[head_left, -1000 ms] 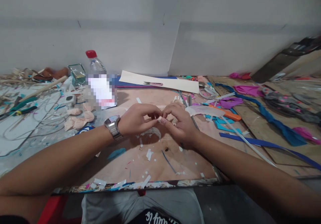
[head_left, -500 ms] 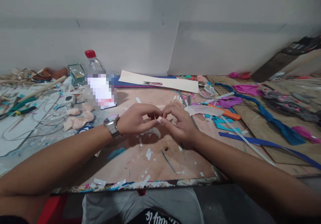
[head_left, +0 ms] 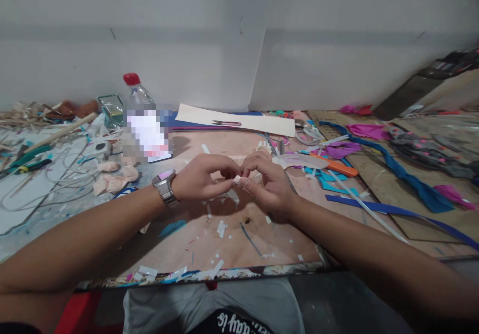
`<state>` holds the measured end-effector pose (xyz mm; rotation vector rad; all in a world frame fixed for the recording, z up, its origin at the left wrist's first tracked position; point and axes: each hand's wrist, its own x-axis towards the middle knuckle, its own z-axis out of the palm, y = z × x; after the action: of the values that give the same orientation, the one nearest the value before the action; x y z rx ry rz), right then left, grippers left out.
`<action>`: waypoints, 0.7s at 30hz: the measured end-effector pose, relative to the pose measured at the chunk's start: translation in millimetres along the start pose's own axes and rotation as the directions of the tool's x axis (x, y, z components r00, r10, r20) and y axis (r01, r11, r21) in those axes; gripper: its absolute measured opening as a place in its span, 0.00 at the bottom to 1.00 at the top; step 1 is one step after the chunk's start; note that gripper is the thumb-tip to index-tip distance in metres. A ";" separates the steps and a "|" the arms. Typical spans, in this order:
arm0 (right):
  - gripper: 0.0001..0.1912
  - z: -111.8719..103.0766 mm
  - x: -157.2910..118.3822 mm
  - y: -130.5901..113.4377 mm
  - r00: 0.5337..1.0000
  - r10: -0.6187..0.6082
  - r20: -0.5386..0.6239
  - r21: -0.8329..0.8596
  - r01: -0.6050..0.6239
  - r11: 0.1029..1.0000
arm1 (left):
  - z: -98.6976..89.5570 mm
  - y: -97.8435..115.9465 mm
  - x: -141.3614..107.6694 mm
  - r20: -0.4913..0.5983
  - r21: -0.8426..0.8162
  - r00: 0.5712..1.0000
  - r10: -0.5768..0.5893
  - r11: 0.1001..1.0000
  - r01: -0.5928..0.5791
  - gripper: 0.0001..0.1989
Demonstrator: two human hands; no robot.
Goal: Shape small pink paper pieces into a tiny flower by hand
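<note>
Over the middle of the worktable, my left hand (head_left: pixel 204 178) and my right hand (head_left: pixel 270 186) meet fingertip to fingertip. Between their thumbs and forefingers is pinched a small, whitish, crumpled piece (head_left: pixel 237 179); its kind I cannot make out. Both hands are closed on it, and the curled fingers hide part of it. A pale, thin, translucent strip (head_left: pixel 299 161) shows just beyond my right hand; whether it joins the pinched piece I cannot tell. On my left wrist sits a metal watch (head_left: pixel 165 189).
Thread snips (head_left: pixel 226 123) lie on a cream strip of card (head_left: pixel 265 125) at the back. A red-capped bottle (head_left: pixel 139 93) and a lit phone (head_left: pixel 151 137) stand at the left. Pliers (head_left: pixel 32 159) lie far left, an orange cutter (head_left: pixel 341 167) and a blue strip (head_left: pixel 392 208) at the right.
The hands stay in nearly the same place, still pinching the whitish piece, which shows a little less between the thumbs. The view has shifted slightly.
</note>
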<state>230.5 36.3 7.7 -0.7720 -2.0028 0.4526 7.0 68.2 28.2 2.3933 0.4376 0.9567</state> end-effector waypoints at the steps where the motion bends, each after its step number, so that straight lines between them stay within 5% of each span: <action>1: 0.08 -0.2 0.3 0.4 1.000 0.006 0.003 0.002 -0.006 1.000 | 0.2 -0.6 -0.3 -0.006 0.004 1.000 -0.008 1.000 0.008 0.06; 11: 0.09 0.8 -1.0 7.6 0.996 0.090 0.018 0.132 -0.092 0.987 | 2.8 -3.8 -1.0 -0.086 0.028 0.996 0.011 1.000 -0.009 0.06; 21: 0.10 -0.5 1.1 7.5 0.991 0.136 -0.020 0.024 -0.135 0.991 | -1.7 0.0 0.3 -0.032 -0.121 0.988 -0.154 0.981 0.149 0.10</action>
<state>233.1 42.6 4.2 -0.8988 -1.9300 0.5424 6.0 69.0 29.4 2.2037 0.5542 0.9379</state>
